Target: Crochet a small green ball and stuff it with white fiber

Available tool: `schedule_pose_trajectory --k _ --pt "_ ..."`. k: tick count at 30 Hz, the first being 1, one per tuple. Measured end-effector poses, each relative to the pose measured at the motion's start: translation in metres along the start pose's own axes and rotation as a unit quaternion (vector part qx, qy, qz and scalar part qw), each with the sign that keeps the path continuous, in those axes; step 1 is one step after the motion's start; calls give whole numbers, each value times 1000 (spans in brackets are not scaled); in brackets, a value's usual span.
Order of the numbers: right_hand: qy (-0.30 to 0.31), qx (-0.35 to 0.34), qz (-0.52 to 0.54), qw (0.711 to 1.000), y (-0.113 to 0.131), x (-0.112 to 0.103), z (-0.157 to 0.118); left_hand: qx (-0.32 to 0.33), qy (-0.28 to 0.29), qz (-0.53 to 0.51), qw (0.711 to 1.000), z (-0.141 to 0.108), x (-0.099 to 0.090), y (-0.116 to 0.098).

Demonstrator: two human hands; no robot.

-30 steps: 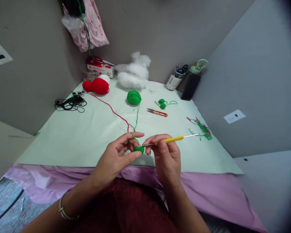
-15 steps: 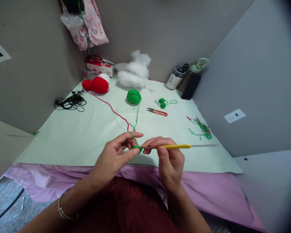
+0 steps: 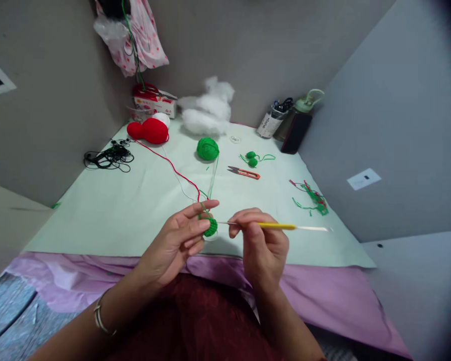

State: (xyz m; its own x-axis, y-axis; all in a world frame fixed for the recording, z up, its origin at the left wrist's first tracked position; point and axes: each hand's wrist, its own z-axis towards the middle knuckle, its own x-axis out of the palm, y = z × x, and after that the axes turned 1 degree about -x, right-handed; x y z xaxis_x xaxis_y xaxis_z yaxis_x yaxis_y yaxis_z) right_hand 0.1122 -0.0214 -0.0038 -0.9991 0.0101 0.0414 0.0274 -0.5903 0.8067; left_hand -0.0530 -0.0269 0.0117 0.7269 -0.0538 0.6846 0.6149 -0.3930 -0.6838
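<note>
A small green crochet piece (image 3: 210, 228) is pinched between the thumb and fingers of my left hand (image 3: 176, 238), its ribbed face showing. Green yarn passes over my raised left index finger and runs back to a green yarn ball (image 3: 208, 149). My right hand (image 3: 263, 245) grips a crochet hook (image 3: 276, 226) by its yellow handle, pen-like. The hook's thin metal tip points left and reaches the edge of the green piece; whether it is in a stitch I cannot tell. Behind my left fingers, red yarn (image 3: 176, 173) leads to a red yarn ball (image 3: 152, 131).
Orange thread snips (image 3: 244, 173) lie beyond my right hand, near small green crochet pieces (image 3: 252, 162). Yarn scraps (image 3: 315, 198) are at right, black cord (image 3: 110, 158) at left. White stuffing (image 3: 206, 113), a pen cup (image 3: 270, 123), a bottle (image 3: 304, 103) and a phone (image 3: 296, 133) stand at the back.
My left hand has turned the green crochet piece so its round face shows, and its lower fingers have opened out. The hook has drawn slightly back to the right from the piece.
</note>
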Motion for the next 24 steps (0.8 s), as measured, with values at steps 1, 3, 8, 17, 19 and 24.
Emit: schedule_pose_trajectory --k 1,3,8,17,19,24 --pt "4 18 28 999 0 1 2 14 2 13 1000 0 1 1" --pt "22 20 28 999 -1 4 3 50 -3 48 998 1 3 4" --pt "44 -93 -139 985 -3 7 -5 121 -44 99 987 3 2 12" --pt "-27 15 -7 1000 -5 1 2 -7 3 -25 1000 5 -2 0" --pt "-10 52 39 998 -4 3 4 22 -1 14 1000 5 -2 2" --pt "10 85 44 995 -8 4 1 78 16 136 988 2 -6 11"
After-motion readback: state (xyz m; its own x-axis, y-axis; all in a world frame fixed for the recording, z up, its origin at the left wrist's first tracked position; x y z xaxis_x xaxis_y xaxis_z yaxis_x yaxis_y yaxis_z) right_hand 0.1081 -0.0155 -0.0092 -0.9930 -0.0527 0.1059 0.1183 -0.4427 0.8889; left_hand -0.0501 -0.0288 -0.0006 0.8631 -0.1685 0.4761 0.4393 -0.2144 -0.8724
